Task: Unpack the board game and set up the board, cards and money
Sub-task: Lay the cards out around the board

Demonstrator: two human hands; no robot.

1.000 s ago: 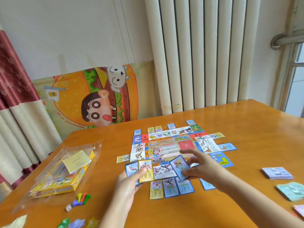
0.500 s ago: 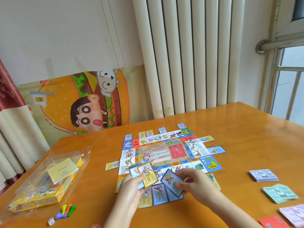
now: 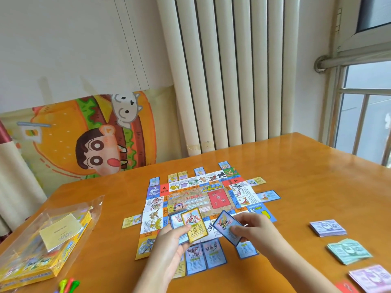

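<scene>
Nearest, at the lower left, coloured pawns [image 3: 69, 284] lie on the tabletop [image 3: 296, 176].

The left hand [image 3: 169, 244] grips a small fan of cards [image 3: 194, 224], a yellow-edged one in front and a blue one behind. Just beside it, the right hand [image 3: 258, 231] pinches one blue card [image 3: 226, 226] by its lower end. That card is tilted above the near edge of the board [image 3: 203, 199].

The cards look thin, light and glossy, so they probably slip on the varnished wood and flex if squeezed. An edge or corner pinch suits them. Once flat they may be hard to lift, so sliding one or raising a corner seems safest.

More laid cards [image 3: 206, 253] sit in a row touching the board's near side, and others ring its other sides.

To the right, well apart from the board, the money [image 3: 349, 251] lies in separate stacks of purple, green, pink and red. It looks like soft paper that would fan out, so a stack is best taken whole from its sides.

To the left, the yellow box [image 3: 31, 273] rests inside a clear bag [image 3: 91, 206].

The board seems to be a creased paper sheet and not stiff. A nudge could shift it and the cards around it.

The tabletop is smooth orange wood with a sheen. Behind it stand a cartoon poster [image 3: 84, 140], a white radiator [image 3: 232, 70] and, at the right, a window [image 3: 366, 123].
</scene>
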